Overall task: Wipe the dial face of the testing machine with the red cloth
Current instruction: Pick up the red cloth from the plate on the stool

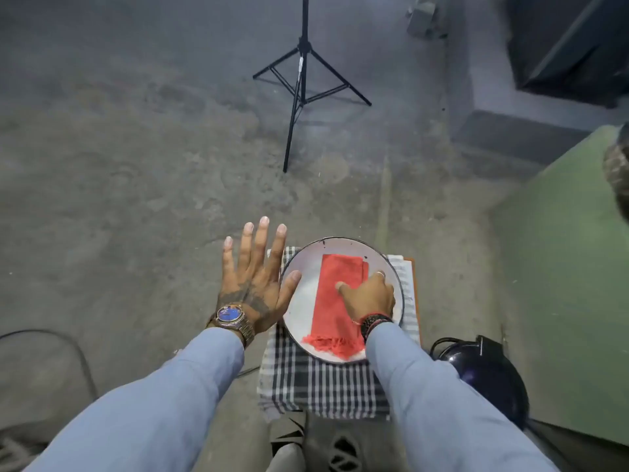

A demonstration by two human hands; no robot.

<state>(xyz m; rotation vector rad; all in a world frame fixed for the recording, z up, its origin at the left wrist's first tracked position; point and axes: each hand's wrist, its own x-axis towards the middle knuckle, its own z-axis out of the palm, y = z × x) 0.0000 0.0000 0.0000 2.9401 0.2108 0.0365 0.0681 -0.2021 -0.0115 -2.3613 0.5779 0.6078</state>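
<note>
Red cloth (335, 294), folded, fringed, woven

We find no legible text, label, brand or number in this view. The wristwatch (231, 316) shows a blue dial; we cannot read any marking on it.

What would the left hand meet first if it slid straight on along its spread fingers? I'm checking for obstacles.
Probably nothing close: the left hand points up-frame over bare grey concrete floor. The black metal tripod stand lies further off, right of that line; depth is unclear.
</note>
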